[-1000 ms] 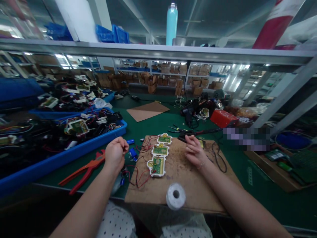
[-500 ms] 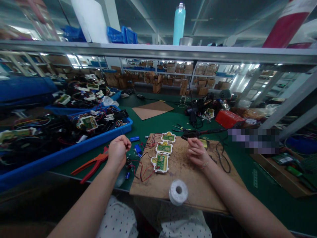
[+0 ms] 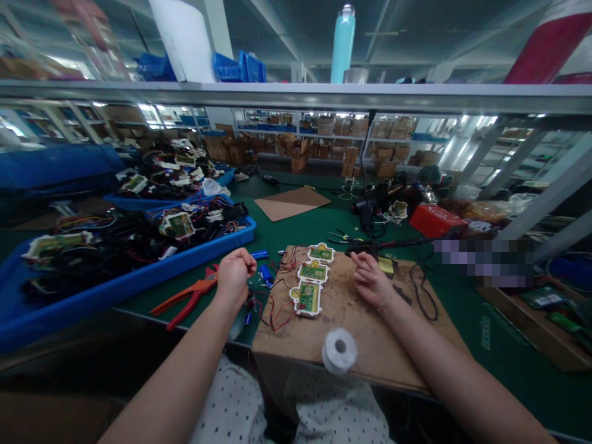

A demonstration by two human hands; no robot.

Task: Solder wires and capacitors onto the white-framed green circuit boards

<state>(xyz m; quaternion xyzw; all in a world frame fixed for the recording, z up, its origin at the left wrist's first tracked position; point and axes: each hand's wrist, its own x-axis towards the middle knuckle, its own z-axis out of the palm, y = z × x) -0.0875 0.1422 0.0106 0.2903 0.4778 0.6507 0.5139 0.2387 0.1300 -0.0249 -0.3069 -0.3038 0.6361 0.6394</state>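
My left hand [image 3: 235,275] is closed in a fist above the green table, between orange-handled pliers [image 3: 189,297] and blue cylindrical parts [image 3: 265,275]. Whatever it may hold is hidden. My right hand [image 3: 370,279] rests over the right half of a brown board [image 3: 370,345], fingers curled together; I cannot make out anything in them. Its fingertips are close to a black tool [image 3: 363,246]. Between the hands, three green circuit boards in white frames [image 3: 309,298] lie in a column, red and black wires trailing left. A white spool [image 3: 340,351] sits at the board's near edge.
Blue trays [image 3: 139,271] heaped with wired assemblies fill the left. A cardboard sheet [image 3: 292,203] lies farther back. At right are a red box [image 3: 435,220], a black cable [image 3: 423,296] and a carton [image 3: 531,330]. A metal shelf [image 3: 296,94] crosses above, bearing a turquoise bottle [image 3: 343,46].
The camera view has turned slightly left, so the scene sits farther right in the picture. Both hands keep nearly the same pose, with no object visibly taken or let go.
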